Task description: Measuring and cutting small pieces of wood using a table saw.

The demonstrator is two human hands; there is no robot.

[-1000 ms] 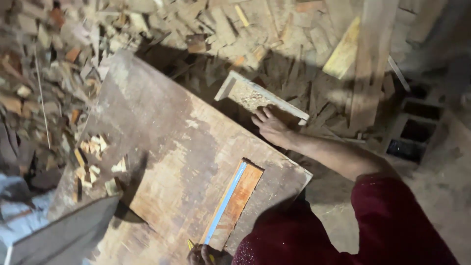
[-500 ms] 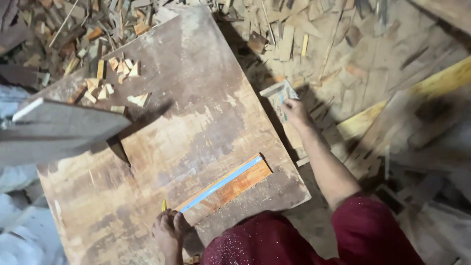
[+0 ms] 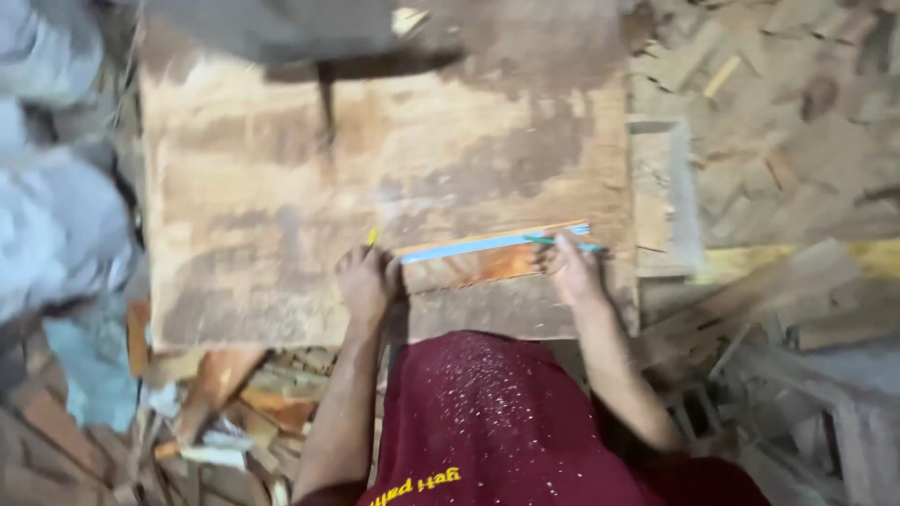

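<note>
A worn wooden board (image 3: 375, 169) lies flat in front of me. On its near edge sits an orange wood strip (image 3: 473, 269) with a blue ruler (image 3: 487, 245) laid along it. My left hand (image 3: 366, 281) rests at the ruler's left end, closed around a small yellow pencil (image 3: 373, 236). My right hand (image 3: 569, 267) presses down on the ruler's right end, and something thin and green shows by its fingers. The picture is blurred.
A grey wooden piece (image 3: 664, 192) lies just off the board's right edge. Wood scraps (image 3: 797, 103) cover the floor to the right and scraps (image 3: 234, 394) lie at the lower left. Grey cloth or sacking (image 3: 56, 206) is at the left. A dark plank (image 3: 281, 33) crosses the board's far edge.
My right hand left the grey wooden piece and came onto the ruler's right end. My left hand stayed at its left end. The view swung round over the board.
</note>
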